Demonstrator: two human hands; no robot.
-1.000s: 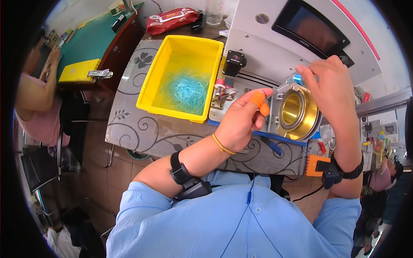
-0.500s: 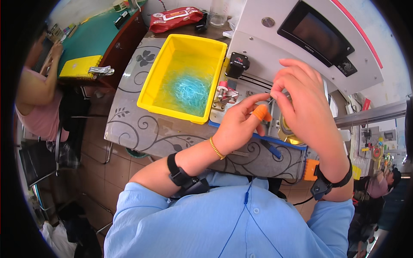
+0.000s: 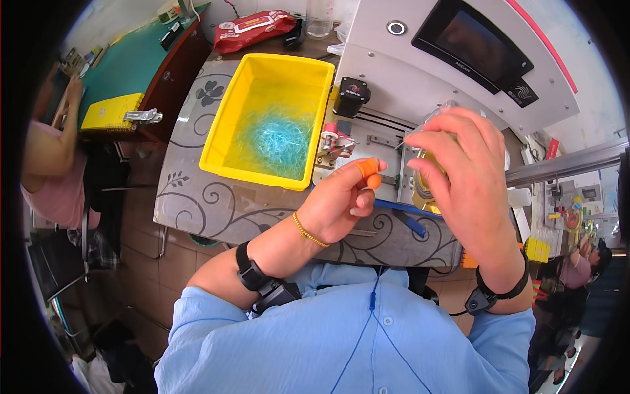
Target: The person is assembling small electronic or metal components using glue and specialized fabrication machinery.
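Drawn apart since half a second ago, after nearly meeting at the fingertips: left hand lower and farther left, right hand with thumb now spread from forefinger. Beneath the right hand, on the metal machine bed, gold-coloured drum, mostly hidden by fingers and palm. Between right thumb and forefinger, a clear gap with nothing visible in hold; too small to tell about any fine strand. On the left, fingers loosely curled beside an orange finger cot; cannot tell whether pinching anything. Near the left hand, small red-and-metal clamp assembly, with black motor behind. Just left of the machine, yellow bin with a tangle of pale blue strands inside. Toward the near table edge, blue-handled tool lying on the patterned grey tabletop. Above the bed, white housing with black-framed screen. Behind the bin, red soft packet. Farther left, co-worker in pink at a green-topped desk.
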